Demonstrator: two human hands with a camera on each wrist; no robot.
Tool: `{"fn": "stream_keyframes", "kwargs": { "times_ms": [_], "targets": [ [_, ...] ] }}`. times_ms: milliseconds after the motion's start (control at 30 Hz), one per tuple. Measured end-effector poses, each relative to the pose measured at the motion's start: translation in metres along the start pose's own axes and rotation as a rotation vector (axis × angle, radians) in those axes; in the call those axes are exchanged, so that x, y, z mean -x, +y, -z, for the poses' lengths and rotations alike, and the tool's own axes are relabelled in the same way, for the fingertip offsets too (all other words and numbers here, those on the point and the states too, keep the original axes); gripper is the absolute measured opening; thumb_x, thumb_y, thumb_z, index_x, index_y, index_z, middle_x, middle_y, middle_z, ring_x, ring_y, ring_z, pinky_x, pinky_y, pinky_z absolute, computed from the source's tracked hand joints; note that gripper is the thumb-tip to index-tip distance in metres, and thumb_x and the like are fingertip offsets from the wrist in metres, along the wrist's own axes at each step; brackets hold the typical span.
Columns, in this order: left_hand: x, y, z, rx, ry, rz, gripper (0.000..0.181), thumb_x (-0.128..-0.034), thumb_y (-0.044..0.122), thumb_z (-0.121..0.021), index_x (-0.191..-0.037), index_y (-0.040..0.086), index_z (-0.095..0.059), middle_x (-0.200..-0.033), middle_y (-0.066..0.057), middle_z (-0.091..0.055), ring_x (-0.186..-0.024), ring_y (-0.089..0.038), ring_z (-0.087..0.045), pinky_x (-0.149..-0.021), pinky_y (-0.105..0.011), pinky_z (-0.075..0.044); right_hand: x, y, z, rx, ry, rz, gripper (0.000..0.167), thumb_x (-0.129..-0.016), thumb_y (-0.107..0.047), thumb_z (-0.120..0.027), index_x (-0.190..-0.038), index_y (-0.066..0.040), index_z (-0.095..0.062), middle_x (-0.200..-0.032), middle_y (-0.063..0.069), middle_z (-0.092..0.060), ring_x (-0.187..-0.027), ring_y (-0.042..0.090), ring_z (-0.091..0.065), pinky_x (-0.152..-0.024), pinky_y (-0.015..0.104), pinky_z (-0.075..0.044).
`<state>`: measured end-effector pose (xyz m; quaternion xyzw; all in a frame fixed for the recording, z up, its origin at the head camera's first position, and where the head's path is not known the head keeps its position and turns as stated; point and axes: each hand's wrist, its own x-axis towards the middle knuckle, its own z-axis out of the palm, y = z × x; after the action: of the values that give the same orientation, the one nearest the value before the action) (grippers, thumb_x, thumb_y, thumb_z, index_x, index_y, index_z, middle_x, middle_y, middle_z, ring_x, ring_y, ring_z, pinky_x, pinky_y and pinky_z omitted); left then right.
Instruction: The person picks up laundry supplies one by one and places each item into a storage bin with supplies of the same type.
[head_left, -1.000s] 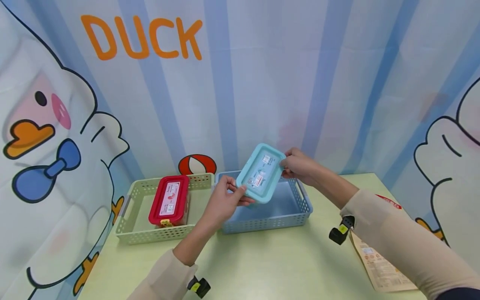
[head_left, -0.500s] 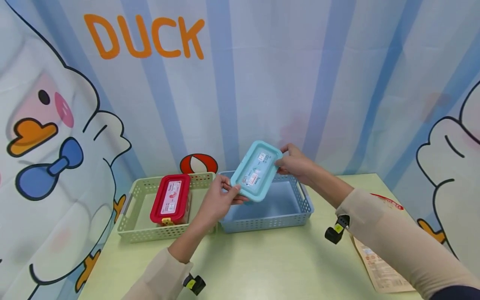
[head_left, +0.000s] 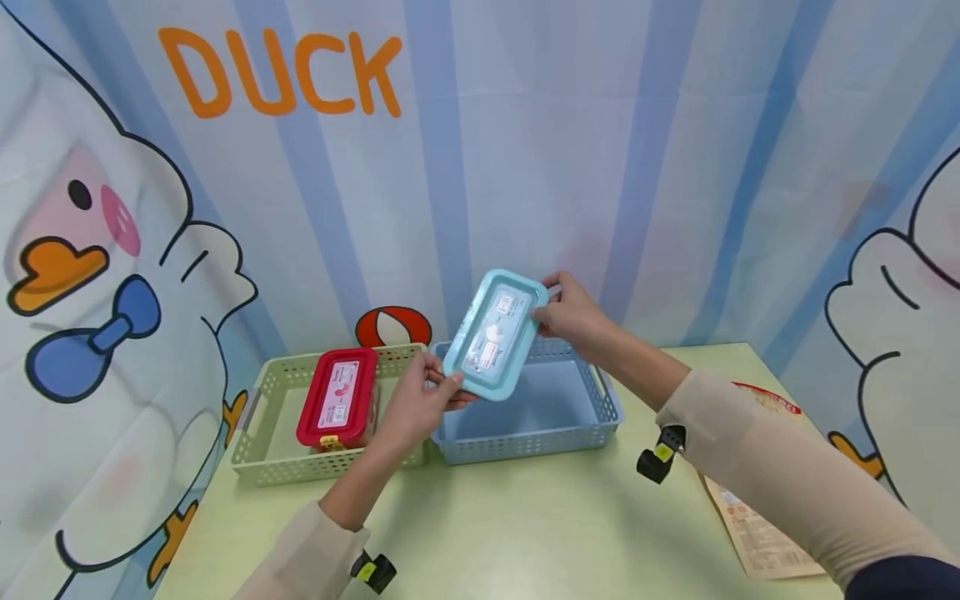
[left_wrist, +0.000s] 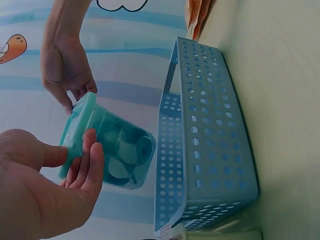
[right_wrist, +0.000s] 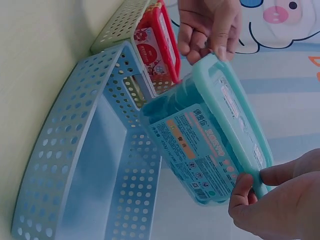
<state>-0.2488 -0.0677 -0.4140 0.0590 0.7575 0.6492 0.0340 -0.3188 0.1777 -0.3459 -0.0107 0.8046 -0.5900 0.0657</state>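
Item one: turquoise lidded container (right_wrist: 190, 145), printed label on its long side, held up and tilted in two hands. We take it as the centre of the dial in the head view.

Left hand (head_left: 423, 396): at seven o'clock. Thumb over the lid (head_left: 495, 333), fingers curled under its rim and against the container's wall; a firm pinch on that corner.

Right hand (head_left: 573, 312): at two o'clock. Thumb on the lid's edge, fingers bent below it; the far end of the lid sits between them. The body hangs beneath the lid, clear of both palms.

Item two: blue perforated basket (head_left: 525, 446), five o'clock, on the pale yellow-green table (head_left: 517, 533). The container overlaps its far left corner in our line of sight.

Item three: green perforated basket (head_left: 322, 473), eight o'clock, just beside the blue one; in it we list a red-lidded box (head_left: 341, 392).

Item four: printed packet (head_left: 761, 533), four o'clock, partly hidden by the right sleeve (head_left: 780, 475).

Item five: striped backdrop (head_left: 540, 150), twelve o'clock, orange lettering "DUCK" (head_left: 324, 75) toward eleven.
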Motion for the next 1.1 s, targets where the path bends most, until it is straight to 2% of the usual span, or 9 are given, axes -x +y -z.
{"fn": "stream_keyframes", "kwargs": {
  "times_ms": [133,233,467,767,1100],
  "targets": [
    [0.001,-0.003,-0.003,0.033,-0.009,0.003,0.028,-0.1048,0.004,-0.066,-0.121,-0.002,-0.044,-0.111,-0.022,-0.058,-0.093,-0.033,-0.079,-0.081,-0.037,-0.064,-0.001,-0.002,0.0,-0.006,0.002,-0.002,0.046,-0.107,-0.002,-0.056,-0.149,-0.004,-0.037,-0.114,0.02,-0.05,-0.096,0.031,-0.06,-0.083,0.036,-0.057],
    [0.001,-0.003,-0.003,0.053,-0.008,0.014,0.028,-0.1046,0.005,-0.066,-0.121,-0.001,-0.044,-0.112,-0.021,-0.057,-0.094,-0.032,-0.079,-0.081,-0.035,-0.064,-0.003,-0.002,-0.002,-0.006,0.02,-0.015,0.045,-0.107,-0.003,-0.057,-0.147,-0.001,-0.037,-0.119,0.021,-0.051,-0.099,0.031,-0.061,-0.087,0.039,-0.058],
    [0.003,-0.003,-0.001,0.06,0.032,0.04,0.028,-0.1052,0.005,-0.066,-0.123,0.0,-0.045,-0.114,-0.02,-0.058,-0.094,-0.031,-0.079,-0.083,-0.036,-0.064,-0.005,-0.005,-0.009,-0.021,0.051,-0.046,0.038,-0.106,-0.005,-0.06,-0.139,0.002,-0.043,-0.123,0.023,-0.055,-0.103,0.032,-0.064,-0.095,0.042,-0.059],
    [0.003,-0.011,-0.004,0.042,0.102,0.015,0.03,-0.1053,0.005,-0.065,-0.125,0.0,-0.043,-0.115,-0.02,-0.056,-0.097,-0.034,-0.079,-0.085,-0.037,-0.063,-0.009,-0.01,-0.016,-0.04,0.037,0.01,0.04,-0.104,-0.005,-0.064,-0.14,-0.006,-0.047,-0.118,0.02,-0.062,-0.102,0.032,-0.067,-0.095,0.043,-0.059],
    [0.006,-0.012,0.005,0.051,0.155,-0.013,0.03,-0.1042,0.005,-0.067,-0.123,0.002,-0.045,-0.115,-0.019,-0.056,-0.099,-0.033,-0.078,-0.087,-0.038,-0.062,-0.013,-0.017,-0.027,-0.031,0.022,0.076,0.038,-0.104,-0.006,-0.066,-0.138,-0.007,-0.05,-0.109,0.017,-0.056,-0.096,0.031,-0.063,-0.093,0.044,-0.058]
  ]
}}
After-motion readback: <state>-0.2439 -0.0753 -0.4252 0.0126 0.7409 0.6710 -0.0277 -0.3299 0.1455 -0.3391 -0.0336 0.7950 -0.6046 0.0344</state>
